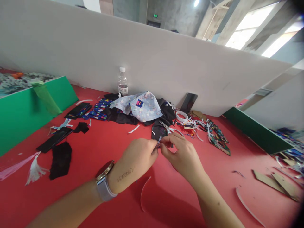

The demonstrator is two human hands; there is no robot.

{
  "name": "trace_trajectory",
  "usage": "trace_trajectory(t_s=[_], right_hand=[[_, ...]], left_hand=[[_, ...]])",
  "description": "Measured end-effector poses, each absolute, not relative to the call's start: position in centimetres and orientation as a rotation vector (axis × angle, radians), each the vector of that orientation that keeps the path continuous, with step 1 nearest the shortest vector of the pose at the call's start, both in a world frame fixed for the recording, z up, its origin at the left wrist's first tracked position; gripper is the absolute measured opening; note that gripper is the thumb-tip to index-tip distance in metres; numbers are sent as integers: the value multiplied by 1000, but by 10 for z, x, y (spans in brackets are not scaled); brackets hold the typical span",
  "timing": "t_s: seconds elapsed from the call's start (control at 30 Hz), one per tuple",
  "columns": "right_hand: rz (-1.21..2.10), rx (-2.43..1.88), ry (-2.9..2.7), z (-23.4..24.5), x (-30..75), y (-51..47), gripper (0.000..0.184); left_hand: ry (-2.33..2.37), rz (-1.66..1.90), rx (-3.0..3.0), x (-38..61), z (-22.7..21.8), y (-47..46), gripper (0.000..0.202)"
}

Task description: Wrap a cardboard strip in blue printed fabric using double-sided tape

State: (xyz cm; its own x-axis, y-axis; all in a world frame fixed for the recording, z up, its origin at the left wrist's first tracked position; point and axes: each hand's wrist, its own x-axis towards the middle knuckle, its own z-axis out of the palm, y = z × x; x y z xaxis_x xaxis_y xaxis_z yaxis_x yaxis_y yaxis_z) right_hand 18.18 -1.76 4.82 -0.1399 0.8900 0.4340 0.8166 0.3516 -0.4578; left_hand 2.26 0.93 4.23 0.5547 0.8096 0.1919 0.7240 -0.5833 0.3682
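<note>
My left hand point(137, 160), with a watch on its wrist, and my right hand point(182, 155) meet above the red table point(99, 148). Both pinch a small patterned scrap point(159, 141) between thumb and fingertips. Just beyond them lies a dark piece of cloth point(158, 129) with a pair of scissors point(169, 129) beside it. What the scrap is I cannot make out clearly.
A heap of black and pale printed cloth point(140, 107) lies by a water bottle point(123, 81) at the white partition point(152, 60). A tape roll point(181, 116), strips and scraps spread right. Black pieces point(60, 160) and a tassel point(35, 167) lie left; cardboard pieces point(277, 182) right.
</note>
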Motion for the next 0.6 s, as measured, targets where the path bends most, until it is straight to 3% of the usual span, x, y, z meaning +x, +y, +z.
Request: trace_trajectory(t_s=[0.6], right_hand=[[-159, -1539, -1949, 33, 175, -18, 13]], left_hand=[[1291, 470, 2592, 27, 38, 7, 18]])
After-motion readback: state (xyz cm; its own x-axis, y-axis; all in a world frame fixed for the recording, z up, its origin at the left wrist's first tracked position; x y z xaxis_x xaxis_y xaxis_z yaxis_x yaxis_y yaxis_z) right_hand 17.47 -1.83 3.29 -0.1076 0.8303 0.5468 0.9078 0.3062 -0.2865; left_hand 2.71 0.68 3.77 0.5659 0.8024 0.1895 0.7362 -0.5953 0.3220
